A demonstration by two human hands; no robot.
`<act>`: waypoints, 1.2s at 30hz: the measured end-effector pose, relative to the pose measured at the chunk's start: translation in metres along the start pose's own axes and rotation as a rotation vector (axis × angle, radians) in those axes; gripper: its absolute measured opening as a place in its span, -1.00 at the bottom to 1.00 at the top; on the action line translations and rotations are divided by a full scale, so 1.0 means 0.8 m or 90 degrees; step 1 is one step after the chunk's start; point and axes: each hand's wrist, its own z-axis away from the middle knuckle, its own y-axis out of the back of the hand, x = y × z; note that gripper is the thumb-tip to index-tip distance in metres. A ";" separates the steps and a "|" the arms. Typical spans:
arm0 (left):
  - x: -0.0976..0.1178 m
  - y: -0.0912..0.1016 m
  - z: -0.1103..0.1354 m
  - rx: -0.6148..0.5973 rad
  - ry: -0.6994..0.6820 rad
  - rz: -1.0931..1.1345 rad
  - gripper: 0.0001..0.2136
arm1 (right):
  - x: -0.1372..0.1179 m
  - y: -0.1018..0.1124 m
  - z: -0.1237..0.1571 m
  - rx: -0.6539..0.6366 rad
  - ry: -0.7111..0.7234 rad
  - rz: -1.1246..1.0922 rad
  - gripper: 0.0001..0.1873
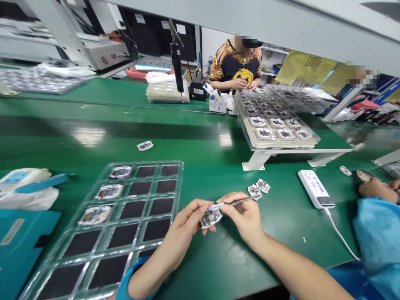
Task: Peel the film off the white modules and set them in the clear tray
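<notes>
My left hand [187, 221] is closed around the edge of a small white-framed electronic module [211, 216], its circuit side facing up. A slim metal tool that looks like tweezers [241, 201] is pinched in my right hand [245, 218]. The tool's near end meets the module's upper right edge, partly hidden by my fingers. Beyond my right hand lie two similar modules [255, 192] side by side on the green bench [275, 233]. Left of my hands stands a clear compartment tray [181, 179] with dark pads; modules [108, 191] fill several spots along its left column.
One loose module [145, 145] lies behind the tray. A white power strip [315, 189] with a cable is at right, near a co-worker's blue sleeve [375, 237]. Stacked trays [281, 143] sit on a raised shelf. An electric screwdriver [176, 66] hangs ahead; another person works opposite.
</notes>
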 end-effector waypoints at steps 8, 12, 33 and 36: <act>-0.008 0.002 -0.006 -0.003 -0.017 -0.065 -0.66 | -0.005 -0.002 0.000 -0.046 0.053 0.001 -0.88; -0.008 0.004 -0.008 0.008 0.003 -0.062 -0.64 | -0.013 0.001 0.001 -0.081 0.198 0.097 -0.94; -0.002 0.003 -0.004 -0.002 0.065 -0.073 -0.66 | -0.017 0.005 -0.004 -0.083 0.161 0.139 -0.95; -0.004 0.003 -0.005 -0.002 0.067 -0.081 -0.67 | -0.014 0.005 -0.002 -0.074 0.136 0.133 -0.96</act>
